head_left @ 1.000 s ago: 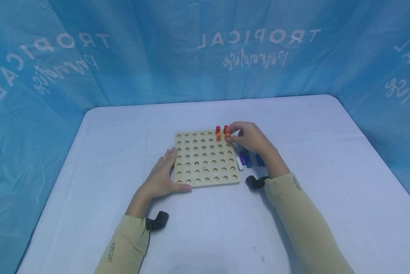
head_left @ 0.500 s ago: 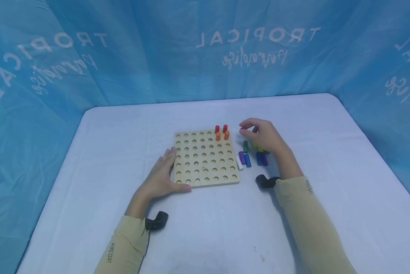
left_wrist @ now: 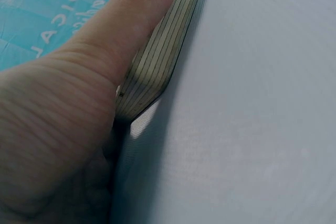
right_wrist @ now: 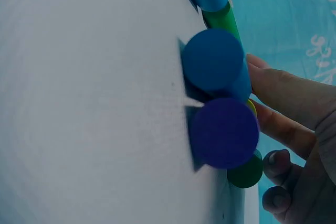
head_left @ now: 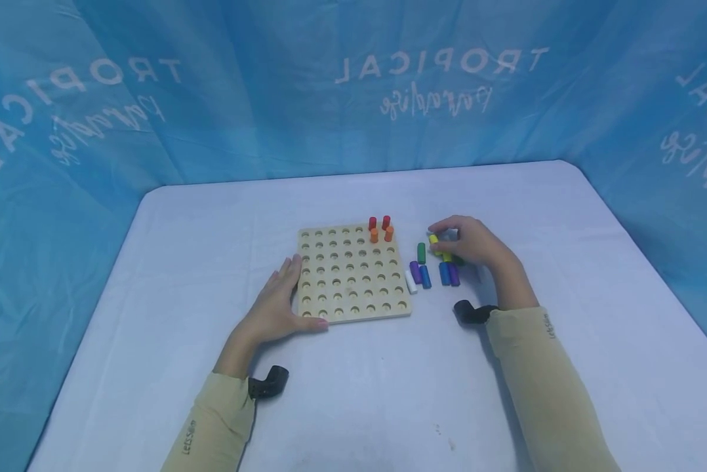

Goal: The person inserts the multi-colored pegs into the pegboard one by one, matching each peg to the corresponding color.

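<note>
A square wooden pegboard (head_left: 343,283) with rows of round holes lies on the table. Two red pegs (head_left: 372,223) and two orange pegs (head_left: 389,234) stand upright in its far right corner. My left hand (head_left: 278,301) rests at the near left corner, fingers straight along the left side and thumb (left_wrist: 126,24) along the front edge. Right of the board, my right hand (head_left: 474,244) pinches a yellow peg (head_left: 433,241) between thumb and index finger. Another yellow peg (head_left: 446,257) lies just below it. The right wrist view mostly hides the pinched peg behind other pegs.
Loose pegs lie between board and right hand: green (head_left: 421,253), purple (head_left: 415,272), white (head_left: 411,282) and blue (head_left: 426,276). Close to the right hand are another blue peg (head_left: 444,273) and purple peg (head_left: 454,274). A blue printed curtain (head_left: 271,98) surrounds the white table (head_left: 353,406).
My right hand let go of the second orange peg, now upright in the board, and moved right to the loose pegs, taking a yellow one. The left hand stayed at the board's corner.
</note>
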{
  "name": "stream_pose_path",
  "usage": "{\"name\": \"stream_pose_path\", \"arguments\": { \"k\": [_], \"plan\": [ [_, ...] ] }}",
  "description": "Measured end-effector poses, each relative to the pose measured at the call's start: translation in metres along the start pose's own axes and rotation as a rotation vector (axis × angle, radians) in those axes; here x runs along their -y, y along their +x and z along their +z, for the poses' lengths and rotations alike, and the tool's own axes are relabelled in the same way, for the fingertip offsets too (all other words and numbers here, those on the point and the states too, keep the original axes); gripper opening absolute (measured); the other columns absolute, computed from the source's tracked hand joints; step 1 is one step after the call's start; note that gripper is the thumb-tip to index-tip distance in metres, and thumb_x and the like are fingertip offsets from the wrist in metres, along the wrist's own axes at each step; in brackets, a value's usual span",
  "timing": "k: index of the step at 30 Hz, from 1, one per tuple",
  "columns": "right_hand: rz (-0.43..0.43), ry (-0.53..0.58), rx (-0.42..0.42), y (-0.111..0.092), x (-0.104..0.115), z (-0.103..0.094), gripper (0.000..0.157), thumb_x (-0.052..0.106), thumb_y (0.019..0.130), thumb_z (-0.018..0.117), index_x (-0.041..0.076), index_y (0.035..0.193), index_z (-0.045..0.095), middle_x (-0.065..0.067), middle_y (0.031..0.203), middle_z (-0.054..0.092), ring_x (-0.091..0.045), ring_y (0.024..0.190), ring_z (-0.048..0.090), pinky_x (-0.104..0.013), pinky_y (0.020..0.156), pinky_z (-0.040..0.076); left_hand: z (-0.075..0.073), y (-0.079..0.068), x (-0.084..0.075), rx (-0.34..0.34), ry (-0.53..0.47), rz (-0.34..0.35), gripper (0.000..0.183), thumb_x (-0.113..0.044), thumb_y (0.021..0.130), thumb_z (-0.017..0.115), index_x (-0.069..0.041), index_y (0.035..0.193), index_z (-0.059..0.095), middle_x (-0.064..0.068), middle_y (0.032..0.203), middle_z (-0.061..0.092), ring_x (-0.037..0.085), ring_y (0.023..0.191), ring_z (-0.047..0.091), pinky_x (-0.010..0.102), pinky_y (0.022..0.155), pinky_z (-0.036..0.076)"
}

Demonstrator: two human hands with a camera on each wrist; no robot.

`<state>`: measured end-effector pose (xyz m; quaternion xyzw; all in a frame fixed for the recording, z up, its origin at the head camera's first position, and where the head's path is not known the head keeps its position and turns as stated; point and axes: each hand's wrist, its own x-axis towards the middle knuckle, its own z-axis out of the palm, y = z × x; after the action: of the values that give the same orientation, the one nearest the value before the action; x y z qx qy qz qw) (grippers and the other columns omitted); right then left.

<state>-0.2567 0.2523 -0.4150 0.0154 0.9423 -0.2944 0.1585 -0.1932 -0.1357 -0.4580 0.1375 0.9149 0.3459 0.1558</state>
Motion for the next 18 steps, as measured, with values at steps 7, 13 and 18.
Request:
{"name": "stream_pose_path", "arguments": {
  "k": [7,13,18],
  "plan": [
    [0.008,-0.043,0.019,0.002,0.0014,0.0034,0.052,0.036,0.091,0.071,0.017,0.138,0.059,-0.009,0.128,0.061,-0.032,0.125,0.051,-0.057,0.105,0.046,-0.0004,-0.0004,-0.0003,0.0,-0.005,0.002,0.142,-0.063,0.059,0.087,-0.017,0.161,-0.001,0.007,0.169,-0.001,0.031,0.156,-0.003,0.053,0.127,0.004],
    [0.002,-0.04,0.025,0.0045,0.0015,0.0049,0.048,0.037,0.091,0.071,0.018,0.134,0.061,-0.007,0.12,0.062,-0.028,0.11,0.053,-0.045,0.09,0.05,0.0,-0.0002,0.0007,-0.001,-0.004,0.005,0.142,-0.062,0.059,0.087,-0.018,0.161,-0.001,0.007,0.169,-0.001,0.033,0.156,-0.003,0.056,0.126,0.004],
    [-0.019,-0.033,0.012,0.0048,0.0003,0.0055,0.043,0.035,0.091,0.072,0.019,0.129,0.063,-0.006,0.116,0.062,-0.026,0.104,0.054,-0.04,0.084,0.049,0.0001,-0.0004,0.0005,0.001,-0.004,0.001,0.142,-0.063,0.059,0.087,-0.018,0.161,-0.001,0.007,0.169,-0.002,0.033,0.156,-0.003,0.055,0.126,0.004]
  ]
}}
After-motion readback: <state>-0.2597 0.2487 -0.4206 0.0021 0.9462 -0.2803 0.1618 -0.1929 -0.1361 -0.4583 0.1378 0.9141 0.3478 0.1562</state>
